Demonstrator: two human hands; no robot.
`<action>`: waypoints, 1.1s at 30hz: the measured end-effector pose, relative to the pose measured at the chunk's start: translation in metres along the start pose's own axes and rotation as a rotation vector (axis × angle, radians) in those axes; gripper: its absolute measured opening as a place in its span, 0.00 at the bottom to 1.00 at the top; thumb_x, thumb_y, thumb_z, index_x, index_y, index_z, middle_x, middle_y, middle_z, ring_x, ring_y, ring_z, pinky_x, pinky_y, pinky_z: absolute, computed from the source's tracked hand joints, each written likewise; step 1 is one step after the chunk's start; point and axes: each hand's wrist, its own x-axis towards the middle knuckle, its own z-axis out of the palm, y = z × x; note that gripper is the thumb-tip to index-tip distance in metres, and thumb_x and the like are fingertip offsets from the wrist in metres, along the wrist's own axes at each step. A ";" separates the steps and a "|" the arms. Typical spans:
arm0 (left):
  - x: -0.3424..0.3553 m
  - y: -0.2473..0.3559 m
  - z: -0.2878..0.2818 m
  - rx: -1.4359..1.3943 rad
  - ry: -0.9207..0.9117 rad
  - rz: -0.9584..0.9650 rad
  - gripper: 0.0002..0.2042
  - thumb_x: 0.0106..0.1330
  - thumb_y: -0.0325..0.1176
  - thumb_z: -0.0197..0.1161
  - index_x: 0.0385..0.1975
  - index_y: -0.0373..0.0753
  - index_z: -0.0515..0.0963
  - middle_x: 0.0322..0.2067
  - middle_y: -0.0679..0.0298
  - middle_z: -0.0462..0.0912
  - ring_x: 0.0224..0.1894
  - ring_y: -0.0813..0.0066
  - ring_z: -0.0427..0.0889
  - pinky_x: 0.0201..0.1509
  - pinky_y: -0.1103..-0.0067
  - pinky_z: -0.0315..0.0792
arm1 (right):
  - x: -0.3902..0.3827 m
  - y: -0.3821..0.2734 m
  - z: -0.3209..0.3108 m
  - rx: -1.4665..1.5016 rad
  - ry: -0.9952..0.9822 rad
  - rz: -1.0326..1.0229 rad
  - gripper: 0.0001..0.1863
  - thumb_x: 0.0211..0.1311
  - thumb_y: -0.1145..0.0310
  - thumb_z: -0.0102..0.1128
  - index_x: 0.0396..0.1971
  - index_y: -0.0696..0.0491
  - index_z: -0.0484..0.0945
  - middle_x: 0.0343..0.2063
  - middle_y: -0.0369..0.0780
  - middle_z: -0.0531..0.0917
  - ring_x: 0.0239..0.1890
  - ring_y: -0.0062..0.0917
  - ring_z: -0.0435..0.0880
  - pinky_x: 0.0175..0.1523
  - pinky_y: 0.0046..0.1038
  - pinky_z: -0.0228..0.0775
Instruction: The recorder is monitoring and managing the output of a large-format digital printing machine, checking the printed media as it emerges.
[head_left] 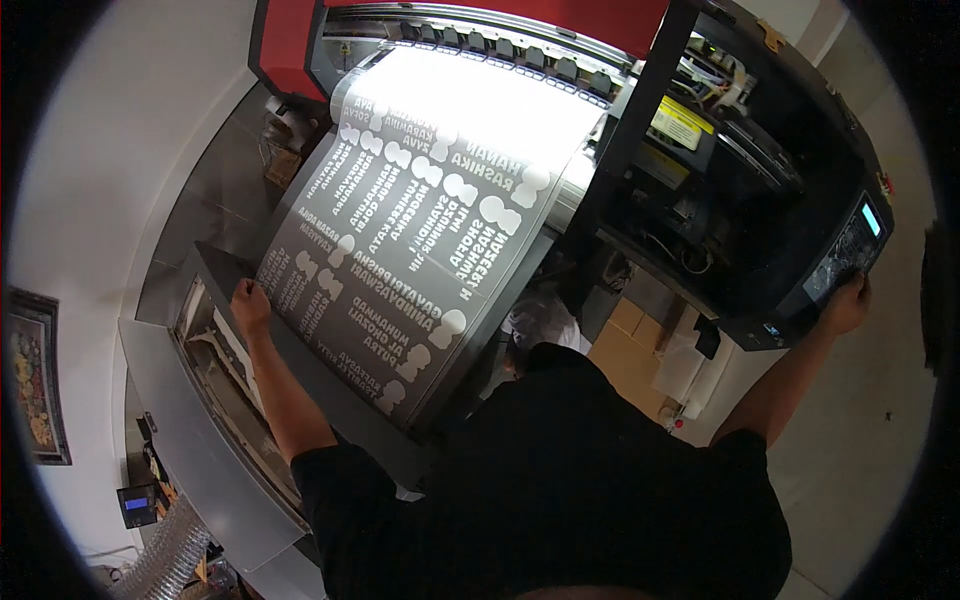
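A long printed film (pixel 370 260) with white shapes and mirrored lettering comes out of a large red and black printer (pixel 560 20), brightly lit at its upper end. My left hand (pixel 251 300) pinches the film's left edge, above a grey trough. My right hand (pixel 843 305) is at the printer's black right housing, fingers curled on the lower edge of the control panel (pixel 835 255), which has a small lit screen.
A grey machine with an open top (pixel 190 400) stands below and left of the film. Cardboard (pixel 620 350) lies under the printer's right end. A flexible silver duct (pixel 165 550) is at bottom left, and a framed picture (pixel 35 380) hangs on the left wall.
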 end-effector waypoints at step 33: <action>0.000 -0.003 0.005 -0.018 0.052 0.066 0.09 0.57 0.36 0.47 0.26 0.38 0.73 0.22 0.56 0.73 0.22 0.62 0.69 0.27 0.64 0.62 | 0.004 0.005 0.004 -0.028 -0.012 0.022 0.22 0.57 0.54 0.44 0.45 0.52 0.75 0.45 0.45 0.75 0.48 0.38 0.73 0.52 0.36 0.62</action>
